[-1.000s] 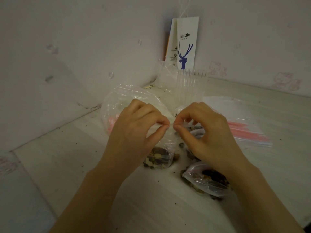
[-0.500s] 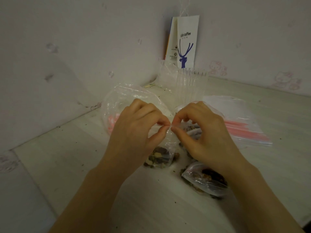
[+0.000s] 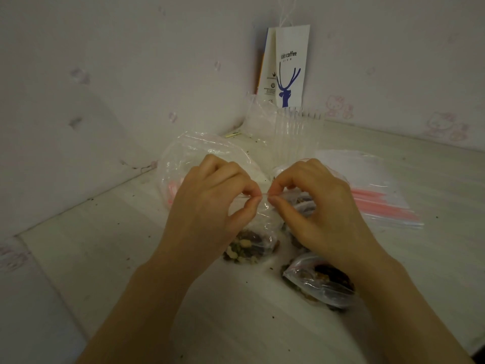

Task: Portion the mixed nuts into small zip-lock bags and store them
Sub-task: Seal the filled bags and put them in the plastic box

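Observation:
A small clear zip-lock bag (image 3: 256, 244) with mixed nuts in its bottom stands on the white table (image 3: 91, 245). My left hand (image 3: 212, 206) and my right hand (image 3: 312, 203) both pinch its top strip, thumbs and forefingers almost touching at the middle. A second small bag of nuts (image 3: 321, 282) lies on the table under my right wrist. Another bag with nuts (image 3: 301, 202) shows partly behind my right hand.
A large crumpled clear bag (image 3: 194, 153) sits behind my left hand. A flat pack of bags with pink zip strips (image 3: 378, 198) lies to the right. Clear empty bags (image 3: 294, 132) and a white paper coffee bag (image 3: 286, 67) stand in the wall corner. Crumbs dot the table.
My two hands have drawn slightly closer together along the bag's top strip. The bags on the table have stayed put.

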